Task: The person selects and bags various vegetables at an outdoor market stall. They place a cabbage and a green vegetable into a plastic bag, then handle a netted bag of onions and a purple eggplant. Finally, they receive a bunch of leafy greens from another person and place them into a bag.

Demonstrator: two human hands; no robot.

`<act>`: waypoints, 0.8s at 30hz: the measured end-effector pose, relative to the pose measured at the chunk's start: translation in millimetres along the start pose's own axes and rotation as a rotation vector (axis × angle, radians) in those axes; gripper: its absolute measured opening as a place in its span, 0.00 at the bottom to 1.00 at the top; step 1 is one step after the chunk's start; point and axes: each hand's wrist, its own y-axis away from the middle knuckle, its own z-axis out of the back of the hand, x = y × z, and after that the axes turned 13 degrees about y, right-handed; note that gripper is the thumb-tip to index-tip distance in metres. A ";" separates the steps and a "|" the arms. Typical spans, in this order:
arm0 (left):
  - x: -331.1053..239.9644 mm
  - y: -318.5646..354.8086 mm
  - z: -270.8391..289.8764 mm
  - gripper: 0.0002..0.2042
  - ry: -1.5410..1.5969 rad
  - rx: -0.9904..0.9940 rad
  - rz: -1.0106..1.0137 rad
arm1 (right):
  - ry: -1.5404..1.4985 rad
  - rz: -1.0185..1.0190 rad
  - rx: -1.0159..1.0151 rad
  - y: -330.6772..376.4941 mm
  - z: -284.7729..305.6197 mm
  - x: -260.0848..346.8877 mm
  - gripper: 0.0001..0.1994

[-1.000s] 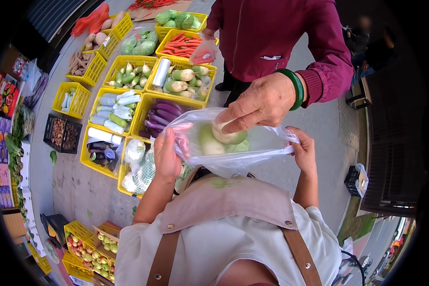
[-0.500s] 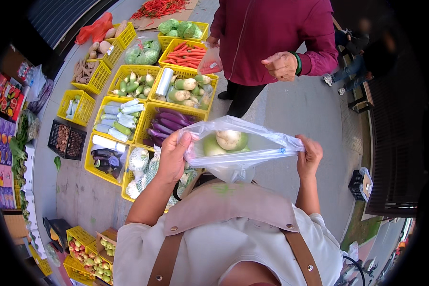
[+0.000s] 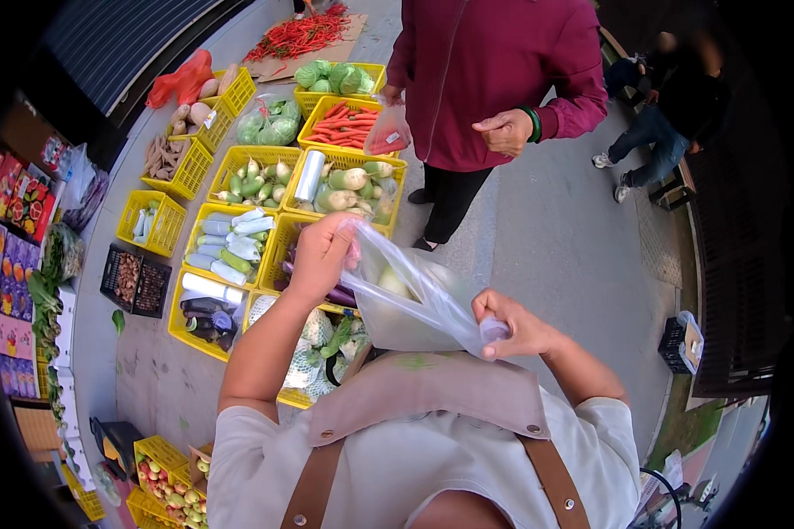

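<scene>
Two hands are closed on one clear plastic bag, held up in the air above the yellow crates of vegetables. Its far left top edge is pinched by the left hand, and its near right edge by the right hand. Pale round vegetables can be seen inside. The bag is judged thin, soft and slippery, and a bit heavy at the bottom. It is best held by its top edges, or from below.
</scene>
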 end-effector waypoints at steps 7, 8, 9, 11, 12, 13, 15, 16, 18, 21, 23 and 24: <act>-1.0 -27.8 -23.3 0.08 0.015 0.049 0.057 | 0.851 0.029 -0.208 -18.6 4.7 -19.2 0.12; -0.5 -32.8 -24.3 0.08 0.074 0.032 0.099 | 0.838 0.104 -0.314 -23.9 10.1 -23.3 0.09; 1.2 -33.1 -27.0 0.08 0.128 0.076 0.126 | 0.564 0.102 -0.478 -28.8 10.9 -21.8 0.03; 5.3 -28.1 -36.9 0.08 0.236 0.167 0.173 | 0.153 0.040 -0.676 -29.2 4.5 -19.6 0.03; 4.1 -24.4 -42.1 0.08 0.126 0.245 0.164 | -0.058 0.017 -0.765 -31.5 3.1 -17.3 0.03; 16.2 -23.3 -41.8 0.07 0.025 0.355 0.212 | 0.126 0.170 -0.796 -37.7 4.8 -9.9 0.03; 14.7 -17.9 -58.8 0.14 -0.007 0.461 0.135 | 0.490 0.465 -0.841 -49.6 5.4 5.5 0.04; 12.5 -15.6 -64.7 0.17 -0.114 0.517 0.029 | 0.454 0.418 -0.878 -51.9 4.5 6.9 0.03; 4.7 -11.5 -75.6 0.27 -0.124 0.597 0.083 | 0.385 0.352 -0.950 -58.8 5.9 10.0 0.03; -3.2 -9.3 -91.9 0.28 -0.372 0.589 -0.160 | 0.353 0.310 -1.001 -59.4 11.3 13.5 0.03; 3.8 -18.8 -91.6 0.25 -0.254 0.415 -0.157 | 0.405 0.323 -0.975 -62.7 16.7 16.3 0.03; 4.2 -24.3 -90.2 0.24 -0.109 0.304 -0.134 | 0.446 0.305 -0.954 -62.5 19.2 17.5 0.03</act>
